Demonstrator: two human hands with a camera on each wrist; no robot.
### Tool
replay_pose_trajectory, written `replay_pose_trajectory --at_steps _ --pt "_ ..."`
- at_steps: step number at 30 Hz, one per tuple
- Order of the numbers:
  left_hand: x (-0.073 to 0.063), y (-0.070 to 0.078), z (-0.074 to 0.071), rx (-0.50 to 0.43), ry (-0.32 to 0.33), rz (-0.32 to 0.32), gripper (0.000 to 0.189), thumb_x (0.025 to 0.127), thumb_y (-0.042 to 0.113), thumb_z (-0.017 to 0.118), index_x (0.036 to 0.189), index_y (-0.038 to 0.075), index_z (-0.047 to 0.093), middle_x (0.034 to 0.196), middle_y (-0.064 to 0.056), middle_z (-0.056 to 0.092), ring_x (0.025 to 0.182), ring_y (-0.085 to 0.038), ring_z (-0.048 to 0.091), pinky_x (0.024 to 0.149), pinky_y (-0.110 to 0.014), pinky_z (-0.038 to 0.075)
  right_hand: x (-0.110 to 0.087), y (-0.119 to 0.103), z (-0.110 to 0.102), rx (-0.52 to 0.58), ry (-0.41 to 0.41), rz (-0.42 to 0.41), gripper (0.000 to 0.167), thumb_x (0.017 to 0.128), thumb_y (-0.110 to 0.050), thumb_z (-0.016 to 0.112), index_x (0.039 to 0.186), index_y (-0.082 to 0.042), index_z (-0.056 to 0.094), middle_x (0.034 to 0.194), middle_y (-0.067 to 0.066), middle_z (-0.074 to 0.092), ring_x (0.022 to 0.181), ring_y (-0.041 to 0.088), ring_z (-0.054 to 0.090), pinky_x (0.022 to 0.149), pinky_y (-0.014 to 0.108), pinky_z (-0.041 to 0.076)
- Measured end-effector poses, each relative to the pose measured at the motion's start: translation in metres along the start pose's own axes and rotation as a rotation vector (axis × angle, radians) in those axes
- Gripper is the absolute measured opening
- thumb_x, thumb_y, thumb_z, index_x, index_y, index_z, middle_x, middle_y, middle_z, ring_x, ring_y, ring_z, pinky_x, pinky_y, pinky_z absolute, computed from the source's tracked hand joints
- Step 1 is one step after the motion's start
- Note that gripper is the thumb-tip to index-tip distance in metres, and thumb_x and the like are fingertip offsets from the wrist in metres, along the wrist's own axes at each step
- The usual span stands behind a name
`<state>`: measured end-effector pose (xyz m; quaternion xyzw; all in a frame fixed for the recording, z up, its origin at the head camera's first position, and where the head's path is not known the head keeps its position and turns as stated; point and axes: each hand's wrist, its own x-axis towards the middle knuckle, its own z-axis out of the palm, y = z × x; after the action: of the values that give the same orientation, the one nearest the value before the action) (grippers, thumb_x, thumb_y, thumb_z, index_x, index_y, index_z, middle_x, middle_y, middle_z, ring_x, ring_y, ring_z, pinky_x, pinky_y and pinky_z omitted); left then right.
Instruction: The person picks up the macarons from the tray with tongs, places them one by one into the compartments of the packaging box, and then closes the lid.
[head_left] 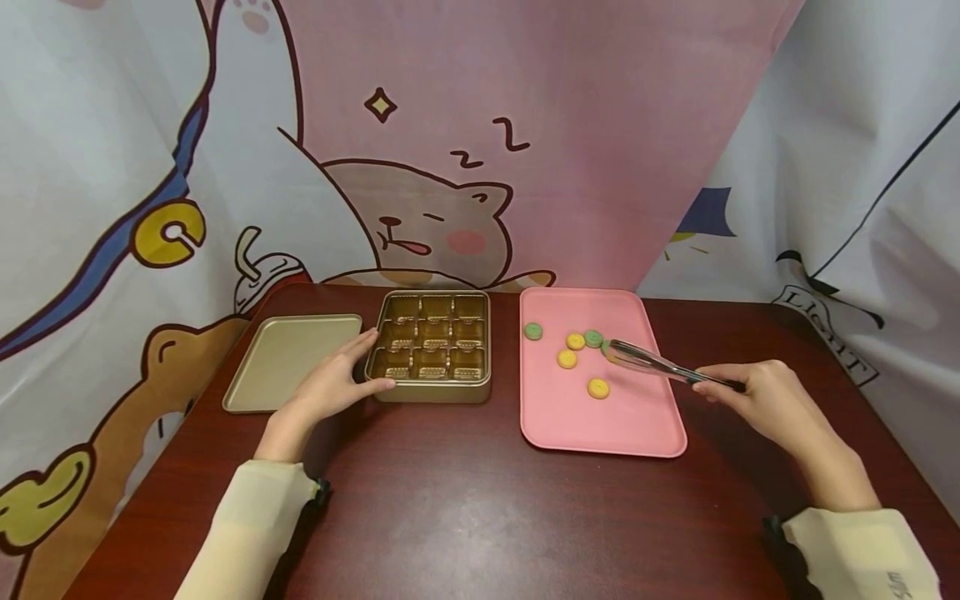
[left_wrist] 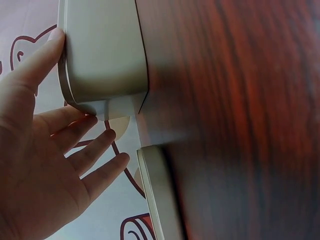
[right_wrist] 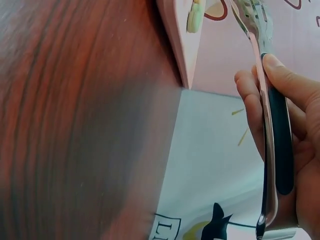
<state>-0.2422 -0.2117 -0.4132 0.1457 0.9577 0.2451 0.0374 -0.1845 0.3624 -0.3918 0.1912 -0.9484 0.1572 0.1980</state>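
Observation:
My right hand (head_left: 772, 408) grips metal tongs with dark handles (head_left: 652, 363), also seen as tongs (right_wrist: 279, 135) in the right wrist view. Their tips reach over a pink tray (head_left: 600, 433), at a small round green piece (head_left: 606, 347) partly hidden by them. Close by lie another green piece (head_left: 593, 338) and three yellow pieces (head_left: 597, 388), button-like. A further green piece (head_left: 533, 331) is near the tray's left edge. My left hand (head_left: 330, 383) touches the front left corner of a gold box (head_left: 431, 392), fingers fairly straight. The box's divided compartments look empty.
A flat gold lid (head_left: 288, 358) lies left of the box, near my left forearm. All stands on a dark red wooden table (head_left: 450, 508). Behind it hangs a printed cloth (head_left: 585, 150) with cartoon animals, which also closes off both sides.

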Motion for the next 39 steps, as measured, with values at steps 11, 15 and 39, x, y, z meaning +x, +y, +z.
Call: replay_pose_trajectory --at_steps 11,15,39 --pt "0.000 -0.002 0.001 -0.011 -0.004 -0.002 0.097 0.087 0.057 0.070 0.158 0.007 0.027 0.165 -0.016 0.025 0.149 -0.042 0.027 0.116 -0.061 0.030 0.013 -0.014 0.006 0.035 0.009 -0.010 0.021 0.075 -0.010 0.085 0.095 -0.008 0.081 0.073 0.004 0.076 0.054 -0.005 0.040 0.047 0.013 0.029" --pt "0.000 -0.002 0.000 -0.013 -0.002 -0.003 0.097 0.086 0.054 0.071 0.158 0.007 0.027 0.166 -0.015 0.024 0.150 -0.041 0.027 0.117 -0.060 0.029 0.019 -0.021 0.008 0.038 0.020 -0.028 0.021 0.075 -0.011 0.085 0.096 -0.009 0.081 0.079 0.006 0.078 0.057 -0.005 0.045 0.051 0.012 0.034" --pt "0.002 -0.006 -0.001 -0.039 0.009 0.011 0.095 0.085 0.051 0.074 0.158 0.010 0.029 0.166 -0.011 0.026 0.150 -0.039 0.028 0.118 -0.059 0.030 0.061 -0.074 0.033 0.178 0.024 -0.160 0.021 0.074 -0.007 0.085 0.095 -0.008 0.082 0.075 0.001 0.077 0.053 -0.004 0.038 0.047 0.011 0.029"
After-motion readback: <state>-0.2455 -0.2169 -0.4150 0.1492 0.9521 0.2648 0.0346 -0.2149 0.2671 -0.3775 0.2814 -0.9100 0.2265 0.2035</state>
